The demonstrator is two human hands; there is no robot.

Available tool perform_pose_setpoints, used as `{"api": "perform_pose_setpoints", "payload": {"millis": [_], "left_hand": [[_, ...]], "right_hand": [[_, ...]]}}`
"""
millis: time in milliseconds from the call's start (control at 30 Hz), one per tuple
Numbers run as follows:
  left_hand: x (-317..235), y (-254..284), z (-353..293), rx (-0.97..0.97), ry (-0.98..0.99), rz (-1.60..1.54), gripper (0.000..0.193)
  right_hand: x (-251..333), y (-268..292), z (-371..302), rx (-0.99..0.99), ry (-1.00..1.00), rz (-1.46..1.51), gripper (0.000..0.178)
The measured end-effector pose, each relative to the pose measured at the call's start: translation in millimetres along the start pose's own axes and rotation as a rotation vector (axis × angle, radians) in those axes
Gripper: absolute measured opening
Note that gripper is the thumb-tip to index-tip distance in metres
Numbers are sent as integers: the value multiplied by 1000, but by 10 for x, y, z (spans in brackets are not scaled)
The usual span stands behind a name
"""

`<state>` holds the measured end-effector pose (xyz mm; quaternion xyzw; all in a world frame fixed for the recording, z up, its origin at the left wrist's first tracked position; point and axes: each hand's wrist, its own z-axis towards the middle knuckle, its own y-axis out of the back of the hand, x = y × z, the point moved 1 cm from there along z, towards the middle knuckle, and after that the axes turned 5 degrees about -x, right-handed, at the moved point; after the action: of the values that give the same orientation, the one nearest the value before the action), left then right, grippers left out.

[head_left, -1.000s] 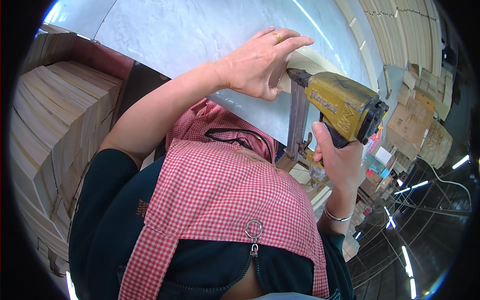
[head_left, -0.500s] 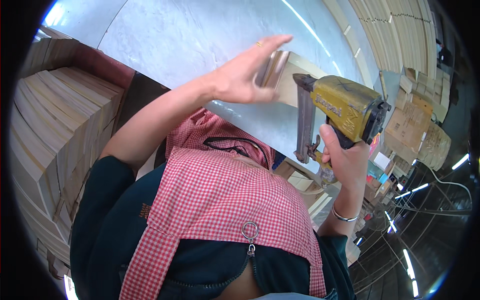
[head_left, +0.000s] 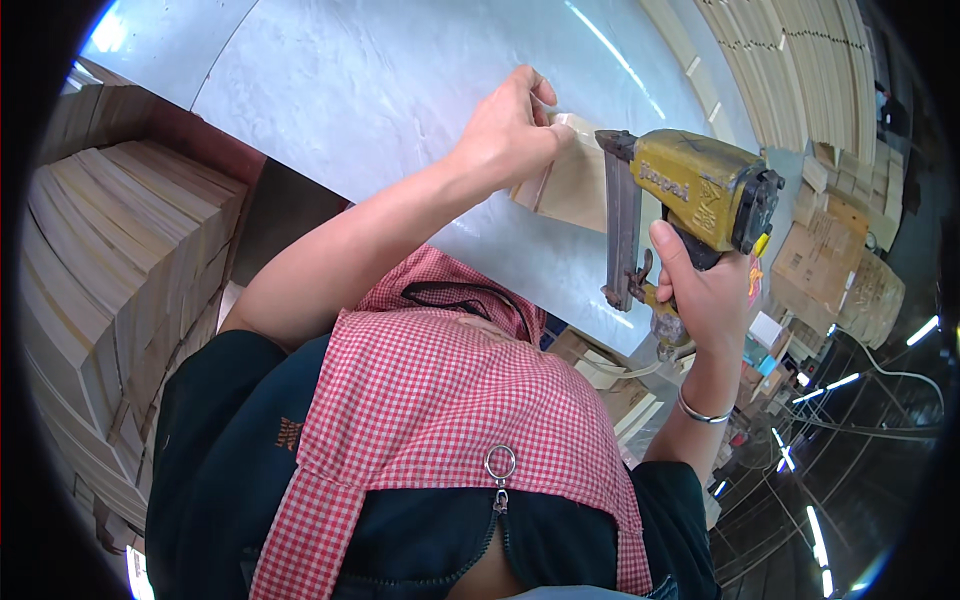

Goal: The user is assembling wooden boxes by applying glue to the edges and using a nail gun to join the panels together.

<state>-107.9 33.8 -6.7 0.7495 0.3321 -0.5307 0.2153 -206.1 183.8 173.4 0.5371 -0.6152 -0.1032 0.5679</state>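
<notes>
A small pale wooden box [head_left: 578, 192] lies on the glossy light table top. My left hand [head_left: 512, 138] has its fingers curled over the box's left end, gripping it. In my right hand [head_left: 708, 300] is a yellow and black pneumatic nail gun [head_left: 695, 185], its handle wrapped by my fingers. The gun's dark nose sits over the right part of the box, and its long grey magazine points down toward me. Whether the nose touches the wood I cannot tell. Part of the box is hidden behind the gun.
The pale table [head_left: 350, 90] stretches away to the far left. High stacks of wooden panels [head_left: 120, 250] stand at the left, with more pale wooden pieces [head_left: 800, 60] at the far right. Cardboard boxes [head_left: 815, 250] are piled to the right. A checked apron [head_left: 460, 400] covers my front.
My left hand, spread and blurred before, has closed on the box's left end. The box has turned slightly on the table. The nail gun in my right hand has shifted a little right.
</notes>
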Motion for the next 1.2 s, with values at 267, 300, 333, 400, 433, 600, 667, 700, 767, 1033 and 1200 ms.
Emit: {"api": "perform_pose_setpoints", "payload": {"millis": [267,300,333,400,433,600,667,700,767,1033,1200], "left_hand": [[37,11,-3,-8,-17,-16,33],[37,11,-2,-6,-16,-15,33],[36,14,-2,-6,-18,-13,33],[31,18,-1,-6,-21,-9,32],[30,17,0,-6,-23,-7,32],[17,20,0,2,-22,-11,31],[9,20,-5,5,-17,-17,28],[3,23,-8,7,-15,-22,26],[-4,31,-10,12,-12,-34,22],[19,73,-26,12,-27,-20,25],[-54,87,-80,-82,-196,174,29]], "right_hand": [[-16,14,78,60,25,-10,33],[-19,19,82,59,23,-10,33],[-23,25,88,63,7,-12,33],[-33,38,100,72,-25,-16,32],[-40,43,105,76,-41,-17,32],[-15,19,72,26,-36,31,30],[-16,19,81,28,-42,27,30],[-16,20,85,30,-47,22,30],[-10,21,90,32,-55,12,29],[151,120,280,152,-38,-106,28],[120,244,320,175,56,-132,29]]}}
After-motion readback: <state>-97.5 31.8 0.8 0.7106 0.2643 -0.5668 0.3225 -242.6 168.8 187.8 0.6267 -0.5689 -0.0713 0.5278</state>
